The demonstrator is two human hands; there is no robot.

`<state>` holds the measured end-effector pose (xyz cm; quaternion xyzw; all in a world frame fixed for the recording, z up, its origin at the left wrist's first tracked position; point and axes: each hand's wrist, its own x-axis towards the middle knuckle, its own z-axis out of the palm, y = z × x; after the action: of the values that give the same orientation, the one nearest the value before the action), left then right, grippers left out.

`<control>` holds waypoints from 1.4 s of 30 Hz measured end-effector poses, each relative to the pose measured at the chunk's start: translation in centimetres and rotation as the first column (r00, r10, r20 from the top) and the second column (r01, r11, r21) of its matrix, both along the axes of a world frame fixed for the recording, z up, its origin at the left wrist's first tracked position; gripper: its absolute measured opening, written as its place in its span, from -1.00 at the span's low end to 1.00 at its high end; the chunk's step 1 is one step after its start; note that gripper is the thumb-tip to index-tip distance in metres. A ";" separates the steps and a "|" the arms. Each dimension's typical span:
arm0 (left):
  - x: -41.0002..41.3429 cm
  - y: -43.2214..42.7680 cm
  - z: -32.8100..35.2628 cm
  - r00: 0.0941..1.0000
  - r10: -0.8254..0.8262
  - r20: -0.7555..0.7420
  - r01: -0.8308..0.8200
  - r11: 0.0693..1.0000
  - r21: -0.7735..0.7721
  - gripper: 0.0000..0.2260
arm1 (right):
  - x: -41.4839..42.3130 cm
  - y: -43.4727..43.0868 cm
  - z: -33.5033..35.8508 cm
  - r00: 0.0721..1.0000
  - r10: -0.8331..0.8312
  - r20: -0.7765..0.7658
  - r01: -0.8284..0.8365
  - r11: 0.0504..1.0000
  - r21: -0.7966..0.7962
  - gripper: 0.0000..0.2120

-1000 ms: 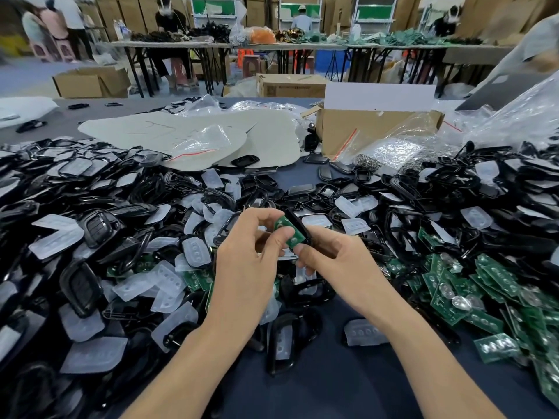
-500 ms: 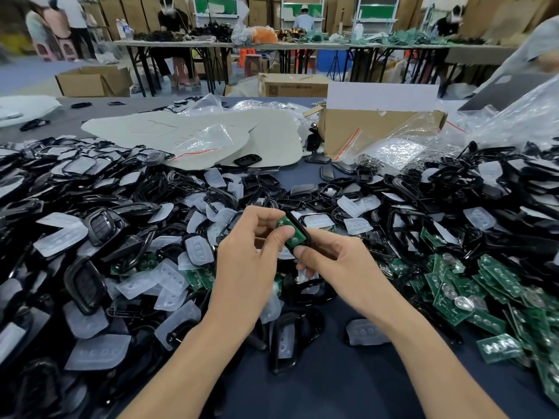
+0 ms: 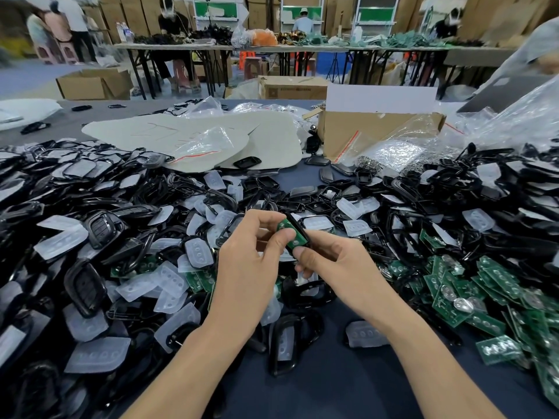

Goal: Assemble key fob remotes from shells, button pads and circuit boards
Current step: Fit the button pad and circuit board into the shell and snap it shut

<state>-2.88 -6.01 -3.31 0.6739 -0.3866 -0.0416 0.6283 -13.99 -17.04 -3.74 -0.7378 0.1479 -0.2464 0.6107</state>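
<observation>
Left hand [image 3: 251, 261] and right hand [image 3: 335, 264] both pinch circuit board [image 3: 292, 235] into black shell [image 3: 299, 229]. Board likely light, stiff, fragile; hold by edges.

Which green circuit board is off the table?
The circuit board against the black shell, held by left hand and right hand; all others lie loose in piles.

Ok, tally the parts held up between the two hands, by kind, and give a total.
Green circuit board: 1, under the thumb of the left hand
Black shell: 1, pinched by the right hand
Total: 2
</observation>
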 end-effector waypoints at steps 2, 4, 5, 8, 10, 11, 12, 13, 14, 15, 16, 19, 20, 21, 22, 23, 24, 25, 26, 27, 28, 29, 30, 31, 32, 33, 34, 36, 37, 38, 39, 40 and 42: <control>-0.1 0.0 0.0 1.000 0.011 0.017 -0.011 1.000 -0.001 -0.79 | 0.0 0.1 0.1 1.000 0.002 0.003 -0.002 1.000 -0.001 -0.77; -0.3 0.0 -0.1 0.998 0.020 0.052 -0.020 1.000 -0.001 -0.82 | 0.0 0.1 0.1 1.000 -0.005 0.007 0.005 1.000 0.000 -0.78; -0.5 0.0 -0.1 0.997 0.025 0.076 -0.025 1.000 -0.005 -0.82 | 0.0 0.1 0.2 1.000 -0.008 0.009 0.008 1.000 0.004 -0.78; -0.5 -0.1 -0.3 0.978 0.062 0.199 -0.056 0.998 -0.038 -0.81 | 0.0 0.2 0.2 1.000 -0.007 0.019 0.007 1.000 0.017 -0.79; -0.3 -0.2 -0.4 0.970 0.082 0.227 -0.074 0.996 -0.044 -0.81 | -0.1 0.2 0.1 1.000 -0.008 0.024 0.007 1.000 0.027 -0.80; -0.2 -0.2 -0.4 0.971 0.083 0.223 -0.076 0.996 -0.040 -0.81 | -0.1 0.2 0.1 1.000 -0.009 0.024 0.008 0.999 0.034 -0.81; -0.1 -0.2 -0.4 0.973 0.080 0.218 -0.075 0.997 -0.033 -0.80 | 0.0 0.2 0.1 1.000 -0.010 0.026 0.009 0.999 0.043 -0.82; -0.1 -0.2 -0.4 0.977 0.072 0.202 -0.070 0.997 -0.018 -0.79 | 0.0 0.2 0.1 1.000 -0.012 0.029 0.010 0.998 0.054 -0.82; -0.1 -0.2 -0.4 0.984 0.061 0.169 -0.062 0.998 0.001 -0.77 | 0.1 0.3 0.1 0.999 -0.015 0.032 0.013 0.998 0.063 -0.82; -0.1 -0.1 -0.4 0.991 0.046 0.125 -0.049 0.999 0.019 -0.76 | 0.1 0.3 0.1 0.999 -0.018 0.031 0.016 0.998 0.063 -0.83; -0.2 -0.1 -0.4 0.995 0.038 0.090 -0.040 0.999 0.028 -0.75 | 0.1 0.3 0.0 1.000 -0.019 0.025 0.017 0.998 0.056 -0.84; -0.2 -0.2 -0.2 0.998 0.032 0.060 -0.033 0.999 0.018 -0.71 | 0.0 0.2 0.0 1.000 -0.017 0.016 0.017 0.998 0.056 -0.86; -0.2 -0.2 -0.1 0.998 0.024 0.050 -0.025 1.000 0.014 -0.70 | 0.0 0.1 0.0 1.000 -0.019 0.019 0.018 0.998 0.068 -0.86; -0.2 -0.2 0.0 0.999 0.015 0.038 -0.015 1.000 0.007 -0.68 | 0.0 0.1 0.0 1.000 -0.021 0.022 0.019 0.997 0.078 -0.86; -0.2 -0.2 0.1 1.000 0.006 0.028 -0.006 1.000 0.001 -0.67 | 0.0 0.1 0.0 1.000 -0.020 0.024 0.018 0.996 0.083 -0.86; -0.3 -0.2 0.1 1.000 -0.002 0.018 0.002 1.000 -0.002 -0.65 | 0.0 0.1 0.0 0.999 -0.019 0.026 0.017 0.996 0.086 -0.85; -0.3 -0.1 0.2 1.000 -0.008 0.010 0.008 1.000 -0.004 -0.65 | 0.0 0.1 0.0 0.999 -0.018 0.029 0.016 0.996 0.087 -0.85; -0.3 -0.1 0.2 1.000 -0.015 0.000 0.015 1.000 -0.004 -0.65 | 0.0 0.0 0.0 0.999 -0.019 0.034 0.015 0.996 0.089 -0.84; -0.2 -0.1 0.2 1.000 -0.023 -0.010 0.023 1.000 -0.003 -0.66 | 0.0 0.0 0.0 0.999 -0.019 0.039 0.016 0.996 0.091 -0.84; -0.2 -0.1 0.2 0.999 -0.033 -0.020 0.033 0.999 -0.002 -0.67 | 0.0 0.0 0.0 0.999 -0.020 0.041 0.016 0.996 0.091 -0.83; -0.1 -0.1 0.3 0.999 -0.043 -0.030 0.043 0.999 0.000 -0.68 | 0.0 0.0 0.0 0.999 -0.019 0.042 0.015 0.996 0.090 -0.83; 0.0 -0.1 0.3 0.998 -0.053 -0.042 0.053 0.999 0.000 -0.70 | 0.0 0.0 0.1 0.999 -0.017 0.042 0.013 0.996 0.089 -0.82; 0.1 -0.1 0.3 0.996 -0.064 -0.055 0.064 0.998 -0.004 -0.71 | 0.0 0.0 0.1 0.999 -0.015 0.042 0.011 0.996 0.090 -0.82; 0.2 -0.1 0.3 0.995 -0.076 -0.070 0.075 0.997 -0.012 -0.73 | -0.1 0.0 0.1 0.999 -0.013 0.041 0.009 0.996 0.092 -0.81; 0.3 -0.1 0.2 0.993 -0.088 -0.083 0.086 0.996 -0.018 -0.73 | -0.1 -0.1 0.2 0.999 -0.012 0.039 0.008 0.996 0.094 -0.81; 0.3 -0.1 0.2 0.991 -0.095 -0.092 0.094 0.995 -0.021 -0.75 | -0.2 -0.1 0.2 0.999 -0.011 0.034 0.008 0.996 0.093 -0.81; 0.4 -0.1 0.2 0.990 -0.100 -0.098 0.098 0.995 -0.021 -0.76 | -0.2 -0.1 0.1 1.000 -0.009 0.026 0.007 0.996 0.091 -0.82; 0.5 -0.1 0.1 0.988 -0.107 -0.111 0.105 0.994 -0.024 -0.78 | -0.2 -0.1 0.1 1.000 -0.008 0.013 0.006 0.996 0.094 -0.82; 0.5 -0.1 0.1 0.988 -0.109 -0.113 0.107 0.994 -0.024 -0.80 | -0.2 -0.1 0.0 1.000 -0.008 0.010 0.007 0.995 0.098 -0.82; 0.5 -0.1 0.1 0.987 -0.111 -0.113 0.109 0.994 -0.023 -0.81 | -0.2 -0.1 0.0 1.000 -0.008 0.008 0.007 0.995 0.099 -0.82; 0.5 -0.1 0.1 0.987 -0.115 -0.114 0.113 0.993 -0.024 -0.81 | -0.2 -0.1 -0.1 1.000 -0.007 0.006 0.007 0.995 0.097 -0.83; 0.5 0.0 0.1 0.986 -0.120 -0.118 0.118 0.993 -0.025 -0.82 | -0.2 -0.1 -0.1 1.000 -0.006 0.004 0.006 0.995 0.095 -0.83; 0.5 0.0 0.2 0.983 -0.129 -0.128 0.127 0.992 -0.022 -0.83 | -0.2 -0.2 -0.1 1.000 -0.002 0.003 0.002 0.995 0.095 -0.84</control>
<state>-2.41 -6.05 -3.16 0.6391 -0.3878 -0.1226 0.6527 -14.17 -17.23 -3.88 -0.7075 0.1594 -0.2409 0.6450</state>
